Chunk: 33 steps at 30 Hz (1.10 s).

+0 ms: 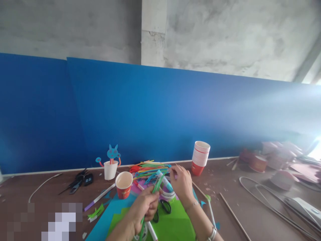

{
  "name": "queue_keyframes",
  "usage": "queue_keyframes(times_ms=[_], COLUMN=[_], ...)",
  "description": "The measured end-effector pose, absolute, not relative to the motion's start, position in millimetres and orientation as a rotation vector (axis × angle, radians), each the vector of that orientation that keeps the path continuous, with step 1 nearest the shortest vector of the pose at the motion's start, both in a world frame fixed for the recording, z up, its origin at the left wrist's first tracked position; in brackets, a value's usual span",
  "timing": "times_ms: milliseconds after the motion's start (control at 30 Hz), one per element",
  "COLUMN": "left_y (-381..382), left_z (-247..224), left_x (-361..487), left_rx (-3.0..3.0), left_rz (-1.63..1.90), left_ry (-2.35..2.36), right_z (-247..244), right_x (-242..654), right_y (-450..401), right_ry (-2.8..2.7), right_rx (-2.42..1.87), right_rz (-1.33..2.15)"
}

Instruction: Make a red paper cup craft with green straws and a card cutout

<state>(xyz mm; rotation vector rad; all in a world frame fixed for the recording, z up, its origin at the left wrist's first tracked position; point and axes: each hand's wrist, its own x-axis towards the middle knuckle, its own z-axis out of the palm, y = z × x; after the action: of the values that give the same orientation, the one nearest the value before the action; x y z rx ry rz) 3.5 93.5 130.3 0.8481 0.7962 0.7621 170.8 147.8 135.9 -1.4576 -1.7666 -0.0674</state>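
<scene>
My left hand point(146, 206) is closed around a bundle of thin green strips point(157, 183), whose ends stick out above and below the fist. My right hand point(182, 183) hovers with loosely bent, parted fingers beside a blue-and-white glue stick point(165, 180); I see nothing held in it. Behind both hands lies a pile of colourful thin strips point(150, 170). Black-handled scissors point(165, 207) rest on green paper point(175, 219), just right of my left hand. Under that hand, a white marker point(151, 231) is partly hidden.
A paper cup with a blue cat figure point(110, 170) stands at the back left, near a red paper cup point(123, 190). Stacked cups point(200, 155) stand at the back right. Also here are a purple-tipped marker point(99, 197), a wooden stick point(234, 216) and cables point(271, 201).
</scene>
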Motion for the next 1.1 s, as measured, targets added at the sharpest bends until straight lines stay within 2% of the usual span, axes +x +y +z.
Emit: queue_keyframes(times_ms=[100,333,633,867,1100], left_y=[91.8,85.1,97.7,102.5,105.6], left_z=[132.5,130.6,106.5,99.7,95.9], left_x=[4.3,1.1,13.6,14.7,18.5], left_rx=[0.859,0.85,0.819,0.861,0.942], left_rz=[0.744,0.687,0.995,1.039,1.137], left_ry=[0.766,0.738,0.871,0.904,0.976], right_z=[135.6,134.3,126.1,138.9,146.1], right_x=[177.5,213.1,199.8,199.5,180.2], right_y=[152.1,165.7,172.2,161.1,150.6], right_ry=[-1.711,-1.302,-1.273,-1.162,-1.283], right_rx=[-1.434,-1.553,-1.27,-1.258,-1.238], right_rz=[0.138,0.353,0.84,0.964,1.069])
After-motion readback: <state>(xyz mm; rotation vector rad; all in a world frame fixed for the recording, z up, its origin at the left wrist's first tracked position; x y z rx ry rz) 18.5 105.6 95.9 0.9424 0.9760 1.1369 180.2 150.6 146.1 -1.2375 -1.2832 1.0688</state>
